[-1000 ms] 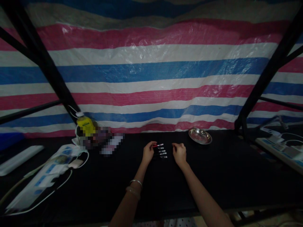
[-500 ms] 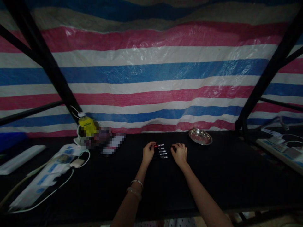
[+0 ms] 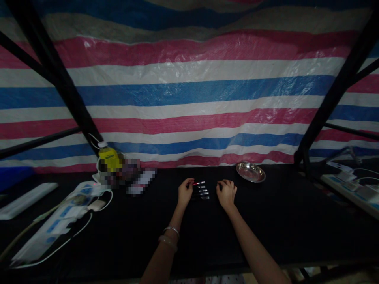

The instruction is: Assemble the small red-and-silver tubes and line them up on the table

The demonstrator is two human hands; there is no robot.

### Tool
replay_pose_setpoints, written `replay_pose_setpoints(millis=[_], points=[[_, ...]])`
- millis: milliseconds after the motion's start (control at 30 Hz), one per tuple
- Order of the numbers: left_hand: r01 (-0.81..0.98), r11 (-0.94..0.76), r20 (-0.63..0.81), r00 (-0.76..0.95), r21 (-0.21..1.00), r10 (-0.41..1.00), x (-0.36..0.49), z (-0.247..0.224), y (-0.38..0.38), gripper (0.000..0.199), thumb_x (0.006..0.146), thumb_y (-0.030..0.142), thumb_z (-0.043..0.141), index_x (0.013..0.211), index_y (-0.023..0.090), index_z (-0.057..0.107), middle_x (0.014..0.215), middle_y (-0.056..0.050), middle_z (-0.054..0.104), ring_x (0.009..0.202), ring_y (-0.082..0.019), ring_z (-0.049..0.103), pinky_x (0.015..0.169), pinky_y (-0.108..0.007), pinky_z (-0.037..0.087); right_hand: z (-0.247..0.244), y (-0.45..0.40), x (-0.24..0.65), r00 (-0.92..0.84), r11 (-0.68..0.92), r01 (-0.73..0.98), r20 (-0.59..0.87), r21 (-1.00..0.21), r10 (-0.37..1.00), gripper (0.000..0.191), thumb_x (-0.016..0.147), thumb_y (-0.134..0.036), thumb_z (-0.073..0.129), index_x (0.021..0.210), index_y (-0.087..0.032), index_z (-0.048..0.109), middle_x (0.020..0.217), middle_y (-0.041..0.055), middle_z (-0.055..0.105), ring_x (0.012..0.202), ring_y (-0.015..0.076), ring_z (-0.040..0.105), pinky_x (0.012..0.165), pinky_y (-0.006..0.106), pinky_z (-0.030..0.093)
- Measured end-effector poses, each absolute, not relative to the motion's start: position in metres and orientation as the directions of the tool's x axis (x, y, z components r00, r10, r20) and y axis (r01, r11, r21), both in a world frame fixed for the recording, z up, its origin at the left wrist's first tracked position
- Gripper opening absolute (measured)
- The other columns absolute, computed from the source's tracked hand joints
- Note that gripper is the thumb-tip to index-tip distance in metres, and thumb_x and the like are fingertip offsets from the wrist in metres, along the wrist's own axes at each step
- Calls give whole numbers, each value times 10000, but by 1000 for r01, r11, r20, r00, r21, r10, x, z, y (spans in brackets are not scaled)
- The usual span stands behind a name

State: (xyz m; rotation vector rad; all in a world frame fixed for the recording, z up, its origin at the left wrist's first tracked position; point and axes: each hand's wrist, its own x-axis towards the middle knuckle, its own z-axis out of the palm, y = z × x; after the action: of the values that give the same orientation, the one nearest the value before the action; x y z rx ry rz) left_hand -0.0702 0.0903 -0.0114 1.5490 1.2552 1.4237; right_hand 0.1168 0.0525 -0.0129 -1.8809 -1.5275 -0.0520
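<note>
Several slim pen-like sticks with dark bodies and silvery ends lie side by side on the black table, pointing to the right. The farthest is a red pen-like stick, also silver-tipped. My left hand pinches its left end between thumb and fingers, which partly hide it. To the right of the row, my right hand rests near the tabletop with bent fingers, a small gap between thumb and forefinger and nothing visible in it. It is apart from the sticks.
A shiny round metal dish stands at the back right. On the left are a white power strip with cables, a yellow bottle and blurred-out items. Black frame posts and a striped sheet bound the table.
My right hand has shifted slightly right, away from the silver ends. My left hand stays at the red stick, almost unmoved.
</note>
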Motion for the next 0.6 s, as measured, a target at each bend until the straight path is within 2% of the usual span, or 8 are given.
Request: replay_pose_setpoints(millis=[600], points=[[222, -313, 343, -110, 923, 933, -72, -17, 95, 194, 749, 133, 487, 833, 180, 655, 843, -43, 677, 838, -168, 625, 827, -329, 468, -12, 52, 116, 363, -106, 854, 440, -509, 821, 244, 807, -232, 460, 891, -204, 687, 1009, 110, 609, 1011, 272, 449, 821, 421, 269]])
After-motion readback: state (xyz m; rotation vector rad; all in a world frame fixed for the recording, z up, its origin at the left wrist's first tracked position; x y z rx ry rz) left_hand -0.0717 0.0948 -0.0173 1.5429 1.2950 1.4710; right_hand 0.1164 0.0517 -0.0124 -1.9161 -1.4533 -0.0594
